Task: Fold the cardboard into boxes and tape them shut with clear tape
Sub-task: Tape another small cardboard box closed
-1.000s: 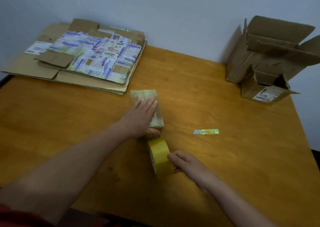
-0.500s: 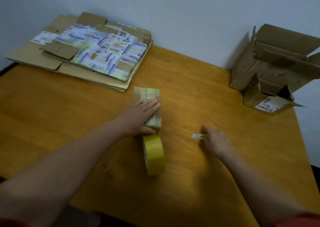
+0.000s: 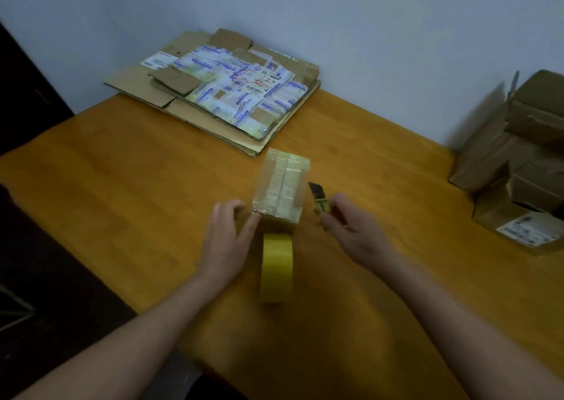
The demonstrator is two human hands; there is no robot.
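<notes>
– If you start at the far-left corner of the desk (image 3: 122,186), how will the flat cardboard (image 3: 137,82) handle?
– Light and stiff, I'd judge, though the labelled sheets on top look slick. Take a sheet by its edges so it doesn't buckle.
– And your left hand (image 3: 225,241)?
– Its fingers are loosely straight, with the tips touching the near-left corner of the box (image 3: 280,186). The box sits mid-desk, its flaps closed under glossy tape, so you can't see what's inside. It looks light and likely to skid, so press down on it.
– The tape roll (image 3: 276,265)?
– It stands on edge, just nearer you than the box, and is probably joined to it by a strip. A nudge would send it rolling.
– Your right hand (image 3: 351,231)?
– It pinches the cutter (image 3: 319,199), blade out, just beside the box's right side. Cut close to the box and away from your left fingers.
– Far right?
– Open boxes (image 3: 512,161) sit by the desk's right edge, flaps up and crumpled. Their insides are too dark to tell what they hold.
</notes>
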